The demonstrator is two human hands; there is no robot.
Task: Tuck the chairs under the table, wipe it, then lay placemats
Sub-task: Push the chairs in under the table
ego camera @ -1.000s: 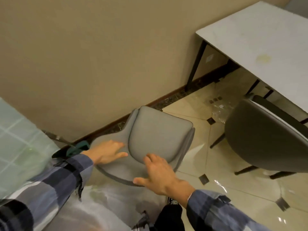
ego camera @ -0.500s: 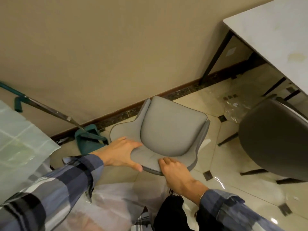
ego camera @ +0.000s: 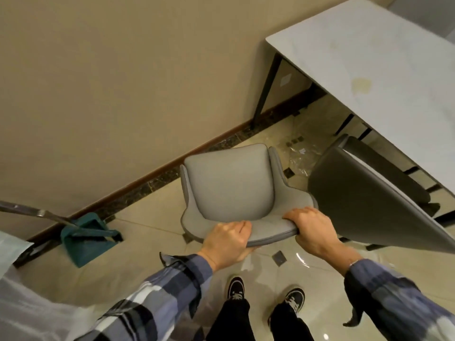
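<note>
The light grey padded chair [ego camera: 229, 190] was held by its top edge in both hands [ego camera: 227, 238] [ego camera: 312, 230], fingers curled over it. The white stone table [ego camera: 369, 77] stood ahead, nearer the right hand.

The light grey chair [ego camera: 231, 183] hides its own legs beneath the seat. The left hand's [ego camera: 227, 242] thumb disappears under the backrest edge, as do the right hand's [ego camera: 314, 230] fingertips. The dark grey chair [ego camera: 364, 205] runs off the right edge, its seat tucked beneath the bench [ego camera: 384, 70], itself cropped at the right and top. The dustpan's [ego camera: 86, 238] handle exits left.
</note>
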